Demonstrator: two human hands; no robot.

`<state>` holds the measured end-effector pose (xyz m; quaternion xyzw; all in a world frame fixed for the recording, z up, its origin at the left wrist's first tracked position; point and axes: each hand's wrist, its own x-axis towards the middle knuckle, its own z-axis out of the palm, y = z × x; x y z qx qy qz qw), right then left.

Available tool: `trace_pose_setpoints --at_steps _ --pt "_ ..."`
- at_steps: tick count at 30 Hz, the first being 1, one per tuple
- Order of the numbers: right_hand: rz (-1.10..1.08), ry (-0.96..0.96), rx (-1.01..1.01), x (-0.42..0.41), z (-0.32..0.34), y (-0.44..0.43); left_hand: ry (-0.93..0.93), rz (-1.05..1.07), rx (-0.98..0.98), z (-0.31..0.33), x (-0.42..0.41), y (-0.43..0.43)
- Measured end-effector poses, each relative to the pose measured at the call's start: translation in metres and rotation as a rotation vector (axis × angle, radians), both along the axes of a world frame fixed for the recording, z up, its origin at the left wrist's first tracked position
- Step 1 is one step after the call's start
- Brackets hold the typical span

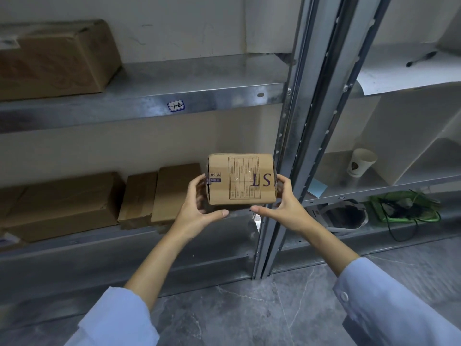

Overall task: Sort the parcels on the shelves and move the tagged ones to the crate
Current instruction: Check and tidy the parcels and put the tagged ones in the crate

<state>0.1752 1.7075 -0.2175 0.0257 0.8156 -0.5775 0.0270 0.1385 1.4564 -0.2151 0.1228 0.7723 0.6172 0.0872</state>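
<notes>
A small cardboard parcel (240, 179) with a printed table and purple letters is held in front of the lower shelf. My left hand (199, 208) grips its left end, thumb underneath. My right hand (282, 203) grips its right end, thumb pointing left below the box. On the lower shelf (139, 236) to the left stand two small upright parcels (162, 193) and a larger flat parcel (62, 206). A big parcel (55, 61) lies on the upper shelf (174, 96) at the left. No crate is in view.
A blue-edged label (176, 105) sticks on the upper shelf's front edge. Metal uprights (294, 136) divide the two bays. The right bay holds a paper cup (361, 162), a blue card (316, 187), a green basket (406, 208) with cables, a dark bucket (344, 216), a pen (421, 58) on paper.
</notes>
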Motion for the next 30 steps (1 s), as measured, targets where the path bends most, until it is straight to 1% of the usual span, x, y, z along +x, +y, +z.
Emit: trace_pose_setpoints --at_steps 3,8,15,17,22,26,30 --pt "0.014 -0.036 -0.049 0.0 -0.003 0.0 -0.018 0.025 0.004 -0.002 -0.003 -0.002" --pt "-0.006 0.006 -0.057 0.0 -0.005 -0.004 -0.031 0.079 -0.02 -0.007 -0.002 0.002" --pt "0.019 0.04 0.085 0.001 -0.011 -0.005 -0.01 0.062 -0.123 -0.016 -0.002 0.001" --pt "0.015 0.058 0.126 -0.001 -0.012 -0.005 -0.025 0.055 -0.106 -0.02 -0.001 0.001" --pt "-0.081 0.1 0.225 -0.003 -0.014 -0.005 -0.035 0.077 -0.093 -0.031 0.005 0.006" --pt "-0.101 0.128 0.198 -0.003 -0.018 -0.005 0.002 0.092 -0.113 -0.037 0.005 0.01" --pt "-0.09 0.086 0.143 -0.005 -0.024 -0.005 0.02 0.085 -0.154 -0.038 0.003 0.012"
